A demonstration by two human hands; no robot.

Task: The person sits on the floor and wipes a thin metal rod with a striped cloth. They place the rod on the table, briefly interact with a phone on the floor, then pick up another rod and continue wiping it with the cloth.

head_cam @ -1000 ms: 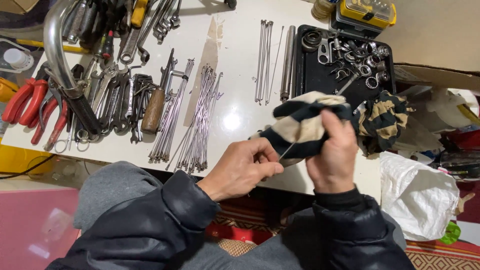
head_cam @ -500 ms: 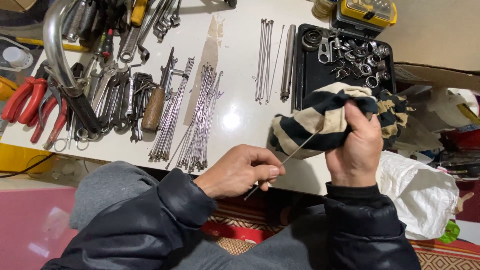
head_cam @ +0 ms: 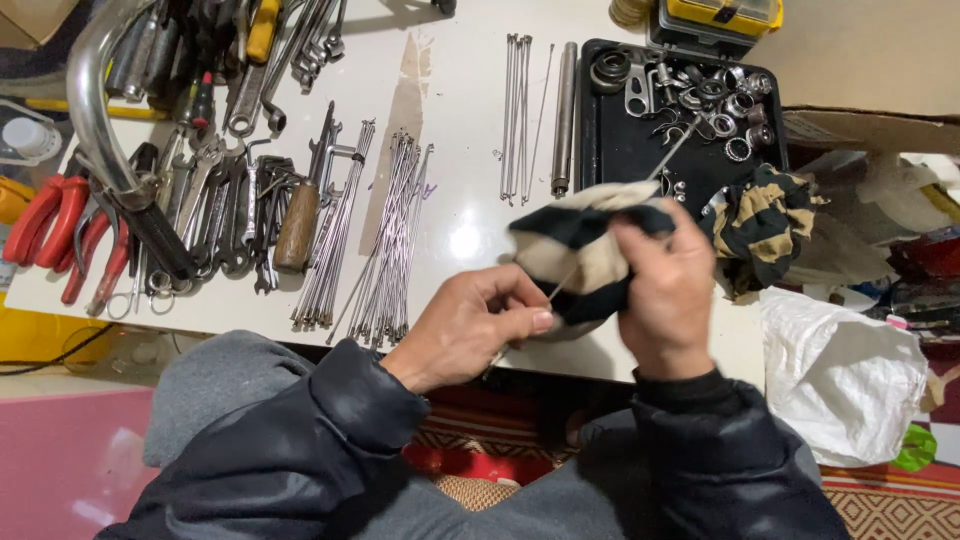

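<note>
White worktop (head_cam: pixel 470 215) below, the left hand (head_cam: pixel 470 325) pinches a thin metal spoke (head_cam: pixel 668 152) pointing toward one o'clock through the striped black-and-cream rag (head_cam: pixel 580 255) gripped by the right hand (head_cam: pixel 668 295).

White bench (head_cam: pixel 470 60) with glossy top; bright glare of overhead light (head_cam: pixel 466 242) near the front edge. Brownish worn streak (head_cam: pixel 398 120) down the surface. Black tray (head_cam: pixel 625 150) at the right rear of the bench, yellow case (head_cam: pixel 725 12) beyond it. Tan surface (head_cam: pixel 870 50) to the right, cardboard edge (head_cam: pixel 870 130) below it. White plastic bag (head_cam: pixel 845 375) beside the bench's right end. Patterned red rug (head_cam: pixel 890 505) on the floor at lower right. Pink surface (head_cam: pixel 65 460) at lower left, yellow container (head_cam: pixel 30 335) under the left end.
</note>
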